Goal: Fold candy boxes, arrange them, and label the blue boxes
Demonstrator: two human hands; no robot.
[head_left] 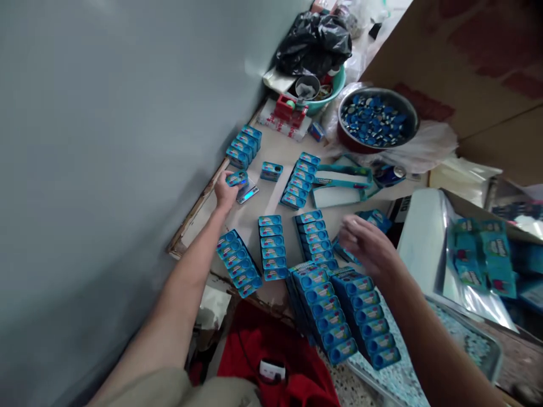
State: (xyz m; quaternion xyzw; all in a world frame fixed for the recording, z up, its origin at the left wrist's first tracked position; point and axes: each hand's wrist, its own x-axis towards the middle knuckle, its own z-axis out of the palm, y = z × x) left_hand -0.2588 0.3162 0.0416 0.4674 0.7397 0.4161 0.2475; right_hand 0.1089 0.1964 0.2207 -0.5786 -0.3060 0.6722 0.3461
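My left hand (224, 193) reaches far across the table and grips a small blue box (236, 178) above a flat scale (246, 193) near the wall. My right hand (368, 243) hovers blurred over rows of small blue boxes (316, 240); its fingers look loosely spread with nothing in them. More rows of the same boxes lie at the left (238, 270), in the centre (271, 246), nearest me (344, 314) and further back (300, 180). One single box (271, 170) stands alone beside the scale.
A metal bowl of blue caps (375, 120) and a green bowl of odds and ends (318, 90) stand at the back, by a black bag (314, 42). An open carton tray (341, 185) lies mid-table. A bag of blue packs (479, 260) is right. Grey wall left.
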